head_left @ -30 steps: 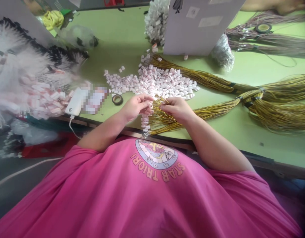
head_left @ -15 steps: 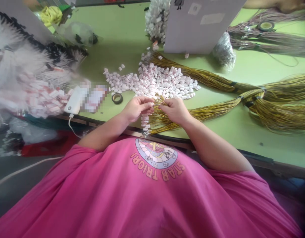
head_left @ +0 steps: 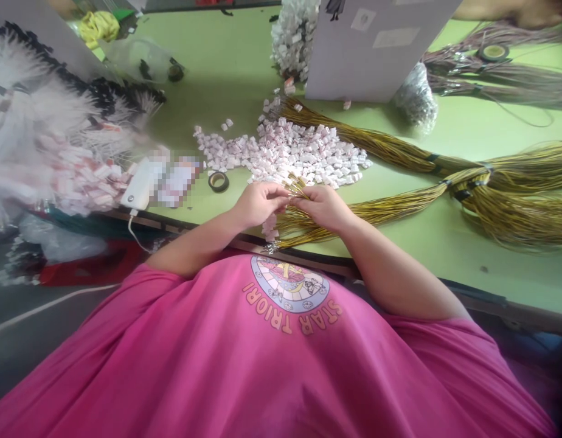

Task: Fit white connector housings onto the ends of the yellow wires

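Note:
My right hand (head_left: 329, 207) is closed around a few yellow-and-black wires (head_left: 299, 180), whose ends stick up past the thumb. My left hand (head_left: 259, 204) meets it from the left, thumb and fingertips pinched at the wire tips on a small whitish piece, seemingly a connector housing, mostly covered by the fingers. Below the hands, a row of white connector housings (head_left: 270, 226) and bare silvery wire terminals (head_left: 272, 247) lie at the table's front edge. Just beyond the hands spreads a heap of loose white connector housings (head_left: 308, 152).
Tied yellow-and-black wire bundles (head_left: 468, 182) stretch to the right. A black tape roll (head_left: 218, 181) and a white power bank (head_left: 144, 184) lie left. A grey panel (head_left: 372, 55) stands behind the heap. Another person's arm (head_left: 504, 9) shows at top right.
My left hand has moved slightly right, its fingertips now meeting the wire ends at my right hand. The whole view has shifted a little.

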A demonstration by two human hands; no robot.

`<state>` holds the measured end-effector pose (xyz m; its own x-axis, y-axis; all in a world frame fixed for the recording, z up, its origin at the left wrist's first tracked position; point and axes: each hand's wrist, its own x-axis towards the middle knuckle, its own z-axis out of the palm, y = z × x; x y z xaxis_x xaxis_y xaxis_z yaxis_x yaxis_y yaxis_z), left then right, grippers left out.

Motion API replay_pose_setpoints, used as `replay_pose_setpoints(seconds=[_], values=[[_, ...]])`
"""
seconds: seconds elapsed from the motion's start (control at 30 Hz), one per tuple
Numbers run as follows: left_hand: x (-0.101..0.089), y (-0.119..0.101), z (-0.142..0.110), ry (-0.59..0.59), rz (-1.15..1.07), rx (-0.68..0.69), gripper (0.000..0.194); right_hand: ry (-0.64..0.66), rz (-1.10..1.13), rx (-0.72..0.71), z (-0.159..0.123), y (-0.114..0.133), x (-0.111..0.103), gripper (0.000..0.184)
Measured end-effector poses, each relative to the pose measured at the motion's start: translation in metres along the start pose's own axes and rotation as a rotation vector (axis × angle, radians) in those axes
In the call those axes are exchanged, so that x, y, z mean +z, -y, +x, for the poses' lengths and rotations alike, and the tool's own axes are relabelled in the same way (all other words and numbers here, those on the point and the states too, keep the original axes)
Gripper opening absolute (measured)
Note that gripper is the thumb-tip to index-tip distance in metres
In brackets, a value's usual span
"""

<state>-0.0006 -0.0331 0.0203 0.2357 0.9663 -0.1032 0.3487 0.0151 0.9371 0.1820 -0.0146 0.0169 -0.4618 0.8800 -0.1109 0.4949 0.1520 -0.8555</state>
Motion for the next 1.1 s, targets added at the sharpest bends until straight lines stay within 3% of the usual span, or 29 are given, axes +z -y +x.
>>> replay_pose_setpoints(seconds=[0.07,0.13,0.2,0.27,0.37,0.5,0.57,0.67,0.77,0.83,0.93,1.0,1.1], values=[[-0.021,0.002,0.003,0.020,0.202,0.062,0.015,-0.027,0.012,-0.031,0.001,-0.002,-0.003,0.031],[-0.051,0.010,0.012,-0.057,0.457,0.094,0.020,-0.108,0.041,-0.028,0.001,-0.004,-0.007,0.031],[-0.082,0.025,0.024,-0.242,0.730,0.043,0.022,-0.159,0.110,0.010,0.001,-0.006,-0.009,0.028],[-0.107,0.042,0.037,-0.356,0.930,-0.107,0.018,-0.119,0.188,0.064,0.001,-0.007,-0.009,0.027],[-0.126,0.064,0.052,-0.362,0.922,-0.185,0.021,-0.028,0.307,0.135,0.002,-0.008,-0.008,0.022],[-0.129,0.076,0.060,-0.266,0.711,-0.090,0.020,0.031,0.471,0.210,0.003,-0.008,-0.008,0.013],[-0.129,0.073,0.061,-0.235,0.682,-0.109,0.021,0.043,0.486,0.233,0.004,-0.008,-0.008,0.010],[-0.124,0.056,0.055,-0.261,0.738,-0.190,0.016,0.053,0.466,0.229,0.005,-0.009,-0.008,0.004],[-0.102,0.031,0.040,-0.300,0.660,-0.051,0.009,0.051,0.372,0.179,0.005,-0.010,-0.008,0.009],[-0.076,0.017,0.026,-0.232,0.526,0.037,0.007,0.036,0.301,0.156,0.005,-0.010,-0.007,0.009],[-0.034,0.008,0.010,0.044,0.206,0.090,0.015,0.008,0.259,0.141,0.003,-0.009,-0.007,0.009],[-0.014,0.009,0.005,0.084,0.085,0.087,0.017,0.001,0.236,0.127,0.002,-0.007,-0.006,0.012],[-0.001,0.014,0.006,0.067,-0.026,0.057,0.019,0.000,0.174,0.087,0.000,-0.003,-0.005,0.019]])
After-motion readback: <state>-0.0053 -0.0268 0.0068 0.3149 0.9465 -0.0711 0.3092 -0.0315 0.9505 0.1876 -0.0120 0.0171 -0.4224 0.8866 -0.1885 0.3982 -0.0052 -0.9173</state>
